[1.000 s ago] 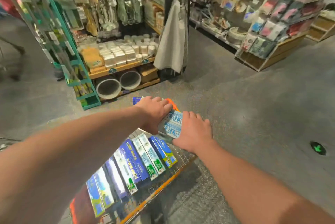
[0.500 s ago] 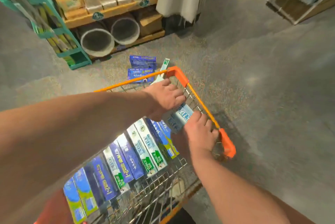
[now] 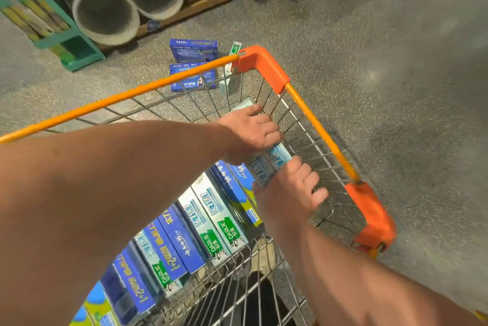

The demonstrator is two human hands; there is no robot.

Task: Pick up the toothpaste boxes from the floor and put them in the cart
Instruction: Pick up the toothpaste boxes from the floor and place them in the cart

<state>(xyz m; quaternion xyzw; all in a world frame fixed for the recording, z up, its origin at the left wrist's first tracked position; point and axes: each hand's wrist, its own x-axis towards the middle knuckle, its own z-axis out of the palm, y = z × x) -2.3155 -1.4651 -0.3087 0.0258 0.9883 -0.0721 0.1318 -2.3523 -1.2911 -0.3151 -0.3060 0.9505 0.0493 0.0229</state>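
Both hands are inside the wire cart (image 3: 320,138), which has an orange rim. My left hand (image 3: 250,133) grips the far end of a pair of pale blue toothpaste boxes (image 3: 272,164); my right hand (image 3: 290,193) holds their near end. The boxes sit low in the basket at the right end of a row of several toothpaste boxes (image 3: 200,222) lying side by side. On the floor beyond the cart lie two dark blue toothpaste boxes (image 3: 194,49) (image 3: 194,80) and a pale green and white box (image 3: 233,51).
A wooden shelf (image 3: 184,12) with two large grey tubes (image 3: 105,14) stands at the back. A teal rack (image 3: 66,38) is at the left. Grey speckled floor (image 3: 383,61) spreads to the right of the cart.
The view has tilted down and moved closer to the cart. Both hands have lowered the pale blue boxes from above the rim down into the basket beside the row.
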